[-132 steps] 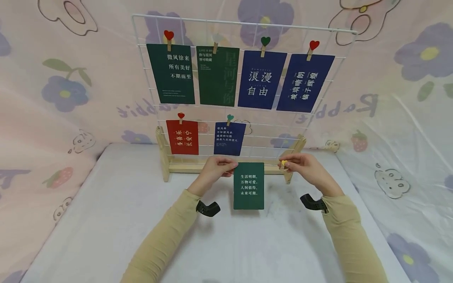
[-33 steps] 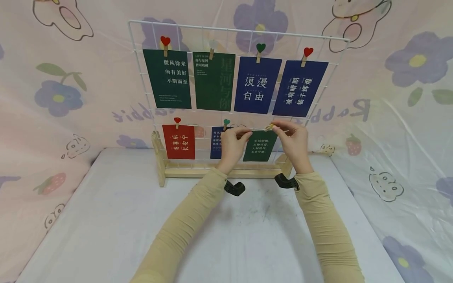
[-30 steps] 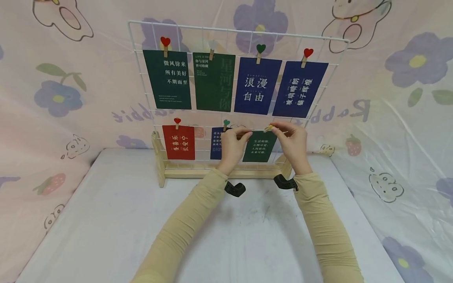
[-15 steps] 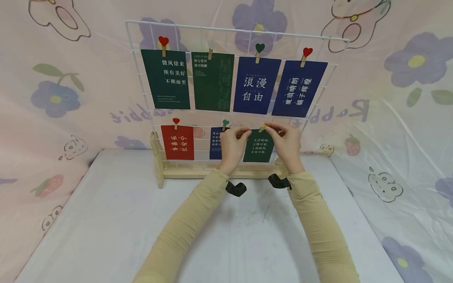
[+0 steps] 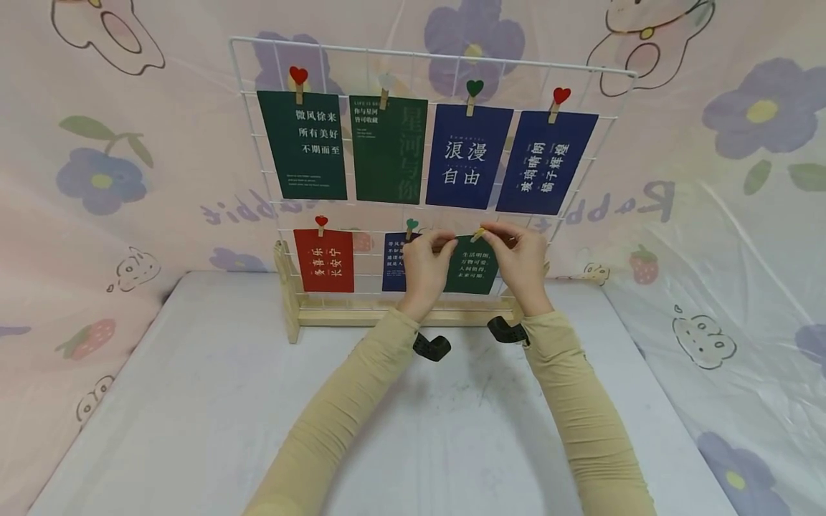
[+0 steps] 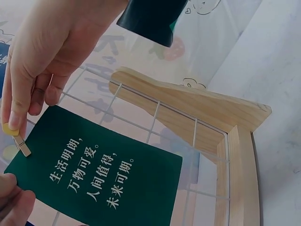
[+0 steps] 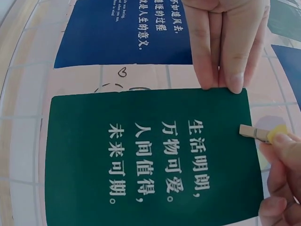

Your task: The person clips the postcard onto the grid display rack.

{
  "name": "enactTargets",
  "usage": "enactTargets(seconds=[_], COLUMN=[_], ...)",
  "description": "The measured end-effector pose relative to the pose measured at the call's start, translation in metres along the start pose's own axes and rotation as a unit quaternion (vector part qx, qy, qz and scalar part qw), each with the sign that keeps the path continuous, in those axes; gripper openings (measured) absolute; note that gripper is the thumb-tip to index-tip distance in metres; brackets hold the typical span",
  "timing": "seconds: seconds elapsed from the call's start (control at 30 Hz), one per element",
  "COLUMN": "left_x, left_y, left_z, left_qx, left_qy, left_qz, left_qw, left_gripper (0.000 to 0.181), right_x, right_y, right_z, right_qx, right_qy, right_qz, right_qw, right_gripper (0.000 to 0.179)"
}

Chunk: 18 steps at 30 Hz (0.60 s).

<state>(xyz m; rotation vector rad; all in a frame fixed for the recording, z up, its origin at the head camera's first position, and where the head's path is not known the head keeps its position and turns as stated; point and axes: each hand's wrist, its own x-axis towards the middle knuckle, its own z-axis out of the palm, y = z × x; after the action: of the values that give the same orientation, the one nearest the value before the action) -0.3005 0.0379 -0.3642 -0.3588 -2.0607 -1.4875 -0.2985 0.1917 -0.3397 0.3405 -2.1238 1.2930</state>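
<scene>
A dark green card with white Chinese lettering lies against the lower right of the white wire grid rack. My left hand pinches the card's upper left corner between thumb and fingers, as the right wrist view shows. A small wooden clothespin with a yellow top sits over the card's top edge. Its yellow end is pinched by my right hand. In the left wrist view the clothespin's wooden tip overlaps the card's face. Part of a blue card is hidden behind my left hand.
Across the rack's upper row hang two green cards and two blue cards, each under a heart-topped clothespin. A red card hangs lower left. The rack's wooden base stands on a white table before a patterned cloth.
The green card rose from above the table to the rack's lower row. My right hand brought the yellow clothespin up, then leftward onto the card's top edge. My left hand kept its grip.
</scene>
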Motion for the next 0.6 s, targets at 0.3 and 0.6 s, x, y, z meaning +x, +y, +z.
enactTargets(seconds=[0.3, 0.6], left_x=[-0.0034, -0.0051], left_y=[0.0002, 0.0005], left_z=[-0.0015, -0.0026], left_qx=[-0.017, -0.032], left_qy=[0.003, -0.012], left_qz=[-0.004, -0.001], left_qw=[0.9998, 0.9994], left_gripper=[0.011, 0.014], right_x=[-0.0014, -0.0028], right_y=[0.0024, 0.0056], right_z=[0.0021, 0.0030], right_qx=[-0.008, -0.013], right_qy=[0.002, 0.013], right_qz=[-0.008, -0.010], right_qw=[0.9999, 0.9998], right_gripper=[0.014, 0.017])
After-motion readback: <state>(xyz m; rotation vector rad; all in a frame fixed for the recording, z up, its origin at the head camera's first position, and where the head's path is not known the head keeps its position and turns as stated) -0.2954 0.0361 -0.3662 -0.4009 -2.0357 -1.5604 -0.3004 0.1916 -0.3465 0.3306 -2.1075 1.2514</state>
